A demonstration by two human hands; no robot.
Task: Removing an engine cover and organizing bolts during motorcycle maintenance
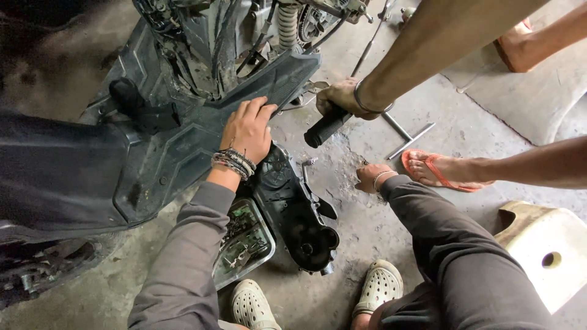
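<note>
My left hand (247,129), with several bracelets at the wrist, lies flat with fingers spread on the dark grey footboard panel (183,146) of a scooter (208,43). My right hand (370,176) is down at the concrete floor, fingers curled toward the ground; anything in it is hidden. Another person's hand (340,96) reaches in from the upper right and grips a black-handled tool (323,128) close to the panel's edge, between my two hands.
A black engine cover (296,211) lies on the floor by my knees, beside a clear tray of small parts (244,243). A metal T-handle wrench (408,135) lies near the other person's orange-sandalled foot (443,171). A white stool (547,253) stands at right.
</note>
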